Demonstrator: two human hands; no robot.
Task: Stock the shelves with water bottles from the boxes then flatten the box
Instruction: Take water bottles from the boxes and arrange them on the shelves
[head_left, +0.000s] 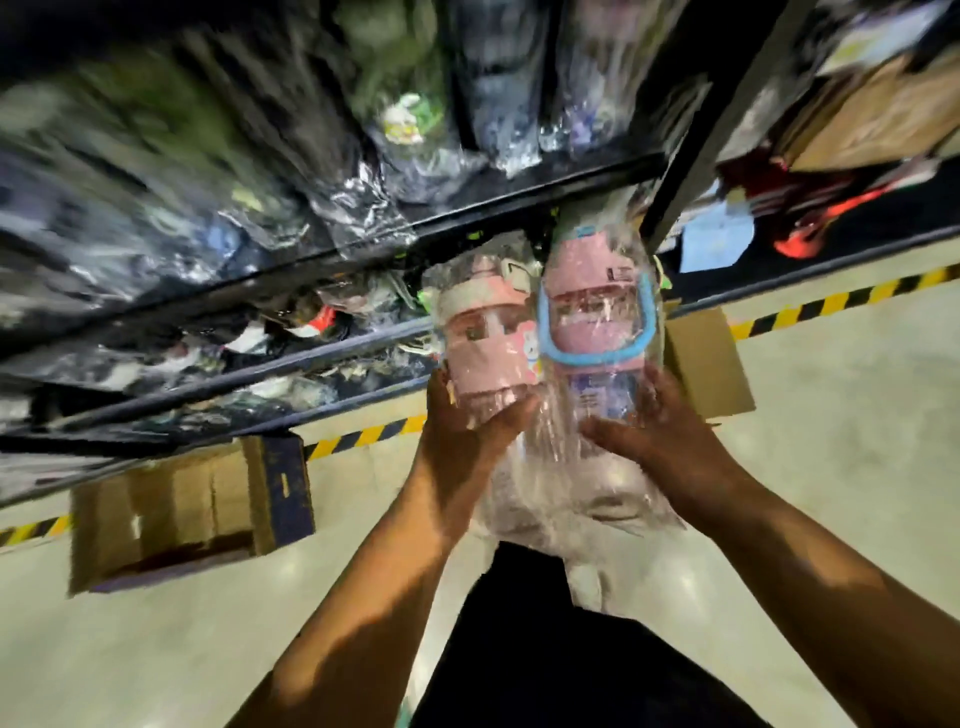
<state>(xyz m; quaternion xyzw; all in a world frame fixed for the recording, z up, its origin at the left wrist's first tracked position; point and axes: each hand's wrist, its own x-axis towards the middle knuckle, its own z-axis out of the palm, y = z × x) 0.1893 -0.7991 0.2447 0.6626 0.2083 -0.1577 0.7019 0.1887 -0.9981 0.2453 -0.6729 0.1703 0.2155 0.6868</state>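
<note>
A warehouse or shop stockroom: dark metal shelves (332, 254) run in tiers, crammed with goods (363, 202) in clear plastic wrap. 2 cardboard boxes (171, 519) (706, 358) sit on a pale polished floor (156, 654) marked with yellow-and-black hazard tape (831, 301).

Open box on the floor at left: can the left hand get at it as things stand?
Probably not yet. The left hand grips the pink wrapped bottle, so it isn't free. Nothing shows between it and the open box, so the path itself seems clear.
</note>
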